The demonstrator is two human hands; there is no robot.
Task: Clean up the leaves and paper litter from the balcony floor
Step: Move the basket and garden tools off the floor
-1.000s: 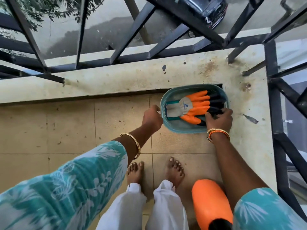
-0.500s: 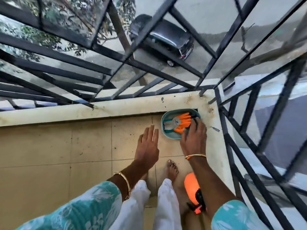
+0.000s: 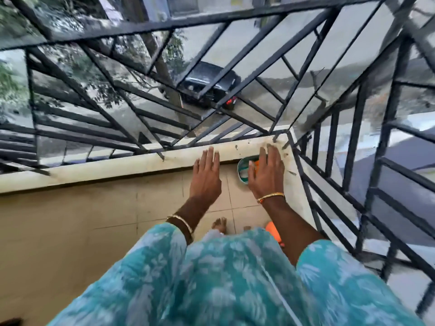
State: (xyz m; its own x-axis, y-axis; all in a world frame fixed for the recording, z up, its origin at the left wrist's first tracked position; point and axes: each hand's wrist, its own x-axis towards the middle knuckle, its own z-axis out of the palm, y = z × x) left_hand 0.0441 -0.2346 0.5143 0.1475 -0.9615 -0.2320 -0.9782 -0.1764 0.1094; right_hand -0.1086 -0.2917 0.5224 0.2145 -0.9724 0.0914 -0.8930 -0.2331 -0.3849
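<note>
Below, teal basin (image 3: 242,171), black railing (image 3: 329,147), parked car (image 3: 211,85)

— How is the light?
— Soft, even daylight from beyond the railing (image 3: 211,74); no hard shadows on the tiled floor (image 3: 70,220).
— Sharp?
— No. Motion blur smears the teal sleeves (image 3: 211,278) and the bars at the right edge. The street below is hazy.
— Distortion?
— Strong wide-angle bending: the railing's bars fan and curve toward the corners. The wet road shows a dull sheen.
</note>
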